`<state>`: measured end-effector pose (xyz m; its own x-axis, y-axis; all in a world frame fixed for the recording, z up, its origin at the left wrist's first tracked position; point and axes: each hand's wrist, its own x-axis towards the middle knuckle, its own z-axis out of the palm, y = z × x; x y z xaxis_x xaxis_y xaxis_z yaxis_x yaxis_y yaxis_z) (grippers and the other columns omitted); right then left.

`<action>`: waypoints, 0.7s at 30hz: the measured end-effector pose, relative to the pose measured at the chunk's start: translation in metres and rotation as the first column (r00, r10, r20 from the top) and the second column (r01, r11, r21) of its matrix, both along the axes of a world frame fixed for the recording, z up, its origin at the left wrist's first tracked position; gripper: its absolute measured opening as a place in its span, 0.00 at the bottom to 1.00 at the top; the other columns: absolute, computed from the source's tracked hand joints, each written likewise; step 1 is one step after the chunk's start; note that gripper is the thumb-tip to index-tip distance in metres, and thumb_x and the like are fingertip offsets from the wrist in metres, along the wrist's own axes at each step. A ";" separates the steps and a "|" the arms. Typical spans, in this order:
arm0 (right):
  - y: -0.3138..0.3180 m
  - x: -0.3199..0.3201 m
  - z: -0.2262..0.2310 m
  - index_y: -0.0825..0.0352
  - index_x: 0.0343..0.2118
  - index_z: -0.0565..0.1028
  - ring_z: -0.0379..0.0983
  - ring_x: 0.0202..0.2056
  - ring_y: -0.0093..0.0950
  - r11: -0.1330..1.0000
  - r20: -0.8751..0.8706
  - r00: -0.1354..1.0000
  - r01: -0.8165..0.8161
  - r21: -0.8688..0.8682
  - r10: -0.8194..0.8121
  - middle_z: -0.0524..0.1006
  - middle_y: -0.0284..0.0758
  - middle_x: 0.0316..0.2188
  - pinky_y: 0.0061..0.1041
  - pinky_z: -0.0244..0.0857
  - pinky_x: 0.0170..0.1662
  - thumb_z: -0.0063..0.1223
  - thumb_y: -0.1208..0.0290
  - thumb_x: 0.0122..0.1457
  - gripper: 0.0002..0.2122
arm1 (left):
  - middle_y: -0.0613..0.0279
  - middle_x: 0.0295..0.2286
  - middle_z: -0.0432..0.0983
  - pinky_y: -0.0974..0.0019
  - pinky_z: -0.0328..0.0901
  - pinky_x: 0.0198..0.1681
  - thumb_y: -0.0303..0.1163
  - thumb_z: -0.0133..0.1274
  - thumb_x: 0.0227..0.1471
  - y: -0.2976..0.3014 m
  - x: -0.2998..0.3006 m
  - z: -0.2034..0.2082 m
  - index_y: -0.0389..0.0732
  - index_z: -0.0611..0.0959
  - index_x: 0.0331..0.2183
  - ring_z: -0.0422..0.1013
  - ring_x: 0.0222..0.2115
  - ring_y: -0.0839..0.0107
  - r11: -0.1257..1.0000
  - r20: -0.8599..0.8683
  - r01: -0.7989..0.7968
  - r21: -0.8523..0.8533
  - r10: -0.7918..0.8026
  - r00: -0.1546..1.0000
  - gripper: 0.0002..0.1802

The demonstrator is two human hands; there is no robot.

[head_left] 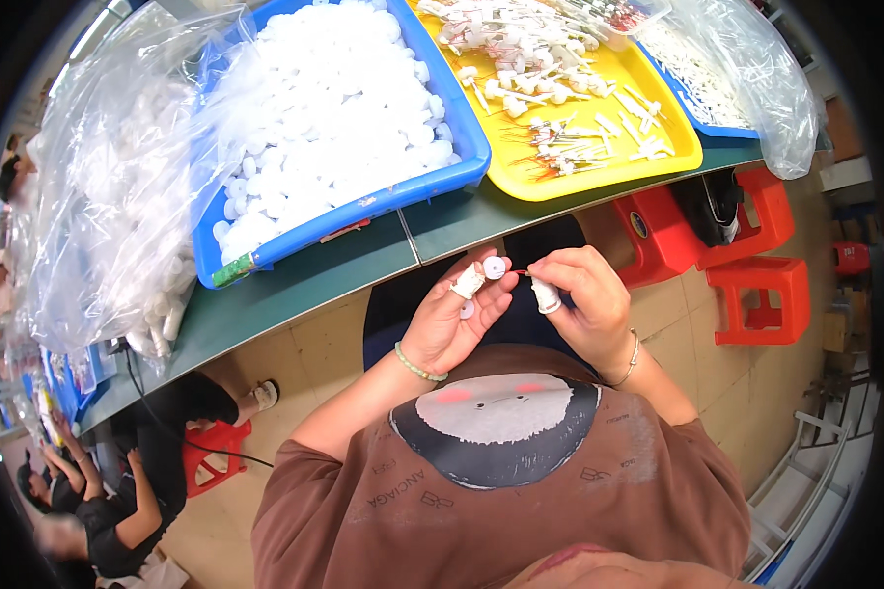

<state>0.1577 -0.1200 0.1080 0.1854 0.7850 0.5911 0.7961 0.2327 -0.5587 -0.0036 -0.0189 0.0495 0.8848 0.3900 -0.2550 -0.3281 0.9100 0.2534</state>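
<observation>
My left hand [447, 329] is palm up in front of the table, its thumb and fingers closed on a small white round part [495, 267]. A second pale disc [467, 310] rests against its fingers. White wrapping covers my left thumb tip. Close by on the right, my right hand [591, 299] pinches a thin red wire [523, 272] that reaches toward the round part. One of its digits also wears white wrapping [546, 295]. Whether the wire is joined to the round part is too small to tell.
On the green table [354, 265] stand a blue tray [363, 204] of white domed pieces, a yellow tray [599, 179] of wired white parts and another blue tray [732, 131]. A plastic bag [98, 187] lies left. Red stools [761, 294] stand right; people sit lower left.
</observation>
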 end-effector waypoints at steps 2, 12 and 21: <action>0.002 0.002 -0.002 0.66 0.35 0.76 0.73 0.30 0.33 1.000 0.029 1.000 0.001 0.027 -0.002 0.75 0.36 0.32 0.28 0.69 0.31 0.62 0.84 0.42 0.15 | 0.56 0.46 0.72 0.70 0.70 0.49 0.31 0.48 0.59 0.000 -0.001 -0.001 0.37 0.72 0.49 0.71 0.48 0.67 1.000 0.011 -0.003 0.000 0.003 1.000 0.16; 0.004 0.004 -0.009 0.66 0.34 0.76 0.72 0.30 0.34 1.000 0.050 0.999 -0.007 0.001 0.007 0.74 0.36 0.32 0.28 0.69 0.31 0.62 0.84 0.41 0.14 | 0.57 0.45 0.72 0.70 0.70 0.50 0.32 0.49 0.59 0.001 0.000 -0.004 0.36 0.73 0.47 0.71 0.47 0.68 0.999 0.000 -0.036 -0.015 0.036 0.999 0.16; 0.003 0.003 -0.005 0.67 0.33 0.76 0.72 0.29 0.34 0.998 0.067 0.996 -0.058 -0.030 0.060 0.74 0.36 0.30 0.29 0.68 0.30 0.61 0.84 0.41 0.13 | 0.57 0.44 0.73 0.72 0.71 0.48 0.30 0.51 0.58 0.001 0.001 0.000 0.35 0.73 0.47 0.72 0.46 0.69 0.992 -0.060 -0.084 0.090 0.089 0.994 0.16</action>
<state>0.1610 -0.1168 0.1030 0.0982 0.8098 0.5784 0.8176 0.2657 -0.5108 -0.0023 -0.0182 0.0490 0.8299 0.4877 -0.2711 -0.3852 0.8523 0.3538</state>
